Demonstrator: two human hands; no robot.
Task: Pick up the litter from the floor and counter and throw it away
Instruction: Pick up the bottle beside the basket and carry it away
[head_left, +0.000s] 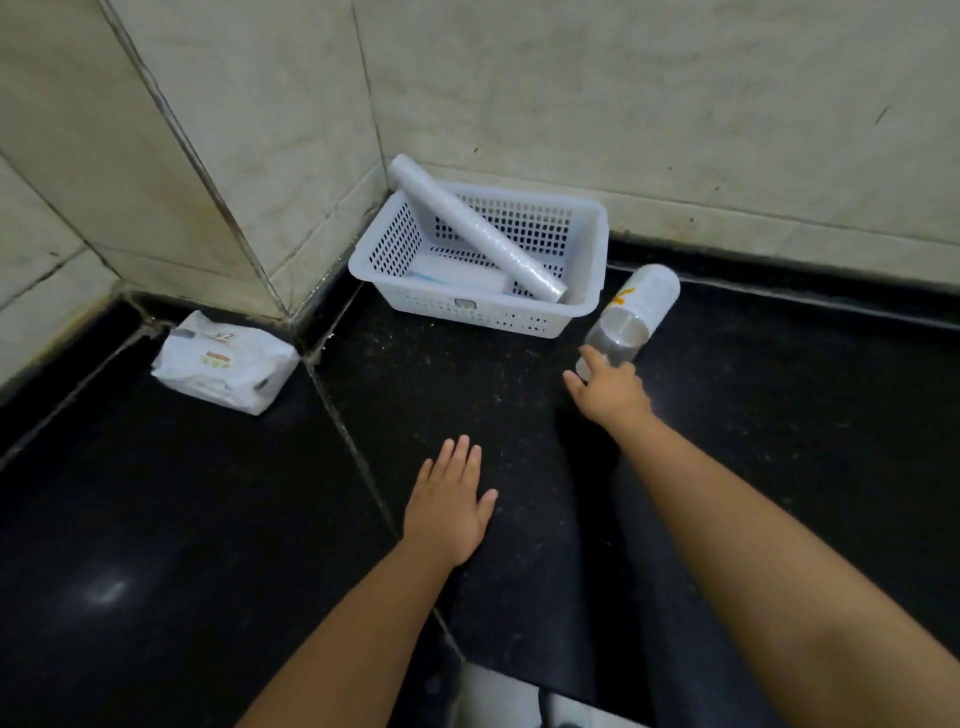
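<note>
A clear plastic bottle (631, 312) with a white and yellow label lies on its side on the black counter (519, 415), just right of a white basket. My right hand (610, 387) reaches to the bottle's neck end, fingers spread and touching it without a closed grip. My left hand (449, 501) rests flat on the counter, palm down, holding nothing. A white crumpled packet (223, 361) lies at the left, against the wall's foot.
A white perforated plastic basket (389, 247) stands in the corner with a wrapped roll (472, 234) leaning out of it and a flat white item inside. Tiled walls (571, 93) close off the back and left. The counter's front edge (493, 675) shows at the bottom.
</note>
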